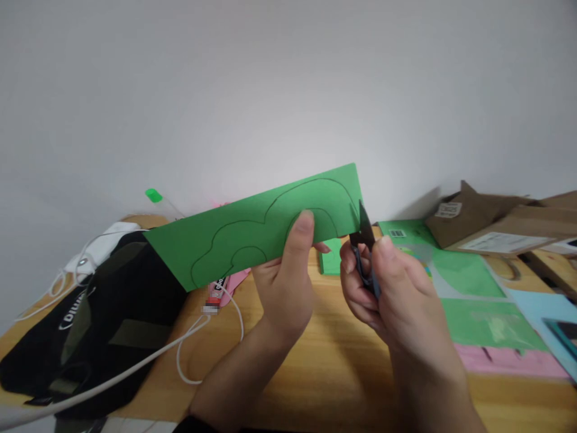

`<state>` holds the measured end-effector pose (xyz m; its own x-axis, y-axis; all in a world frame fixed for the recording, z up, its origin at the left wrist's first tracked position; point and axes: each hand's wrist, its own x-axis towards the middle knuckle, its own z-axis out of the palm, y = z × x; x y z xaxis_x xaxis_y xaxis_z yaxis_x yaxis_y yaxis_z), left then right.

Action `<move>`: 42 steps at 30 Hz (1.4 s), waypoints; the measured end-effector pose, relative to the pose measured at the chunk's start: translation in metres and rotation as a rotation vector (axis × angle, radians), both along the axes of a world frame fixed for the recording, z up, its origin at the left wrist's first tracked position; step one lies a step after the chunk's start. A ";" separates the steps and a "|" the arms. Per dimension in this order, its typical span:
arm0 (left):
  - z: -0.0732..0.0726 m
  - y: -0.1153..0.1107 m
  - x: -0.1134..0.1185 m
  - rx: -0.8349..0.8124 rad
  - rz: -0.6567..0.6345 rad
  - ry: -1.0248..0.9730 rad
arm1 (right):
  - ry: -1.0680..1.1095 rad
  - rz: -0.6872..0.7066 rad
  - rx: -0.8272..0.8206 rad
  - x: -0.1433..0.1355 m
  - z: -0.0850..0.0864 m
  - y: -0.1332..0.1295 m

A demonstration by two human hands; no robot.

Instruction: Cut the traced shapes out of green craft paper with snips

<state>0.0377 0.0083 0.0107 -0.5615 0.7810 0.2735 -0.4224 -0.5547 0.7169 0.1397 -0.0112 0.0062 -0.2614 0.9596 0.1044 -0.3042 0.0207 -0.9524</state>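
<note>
Green paper (238,225) meets scissors (368,225); white lettering (74,311) marks bag (146,285).

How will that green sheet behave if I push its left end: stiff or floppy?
Probably fairly stiff: the green sheet reaches well past the left hand without visible sagging. Likely light, since it looks thin. It may swing or bend at the grip, which sits off-centre, nearer the scissors.

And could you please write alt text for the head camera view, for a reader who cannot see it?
A person's left hand holds up green paper marked with curved lines, while the right hand holds open scissors at the paper's right end. Below is a wooden table, with a black bag at left and brown cardboard at right.
</note>
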 end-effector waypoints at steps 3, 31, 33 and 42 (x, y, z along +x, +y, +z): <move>0.000 0.000 0.000 0.032 -0.019 -0.027 | 0.002 0.007 0.006 0.000 -0.001 0.001; 0.000 0.000 0.003 0.059 -0.005 -0.128 | 0.086 0.029 -0.012 -0.002 -0.005 0.002; -0.001 0.000 0.003 0.055 -0.007 -0.124 | 0.085 0.032 -0.010 -0.001 -0.005 0.002; -0.002 -0.001 0.003 0.062 -0.010 -0.110 | 0.075 0.031 0.011 -0.001 -0.004 0.001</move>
<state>0.0409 0.0076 0.0088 -0.5831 0.7702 0.2585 -0.5022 -0.5918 0.6305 0.1386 -0.0106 0.0024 -0.2824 0.9496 0.1358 -0.3757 0.0207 -0.9265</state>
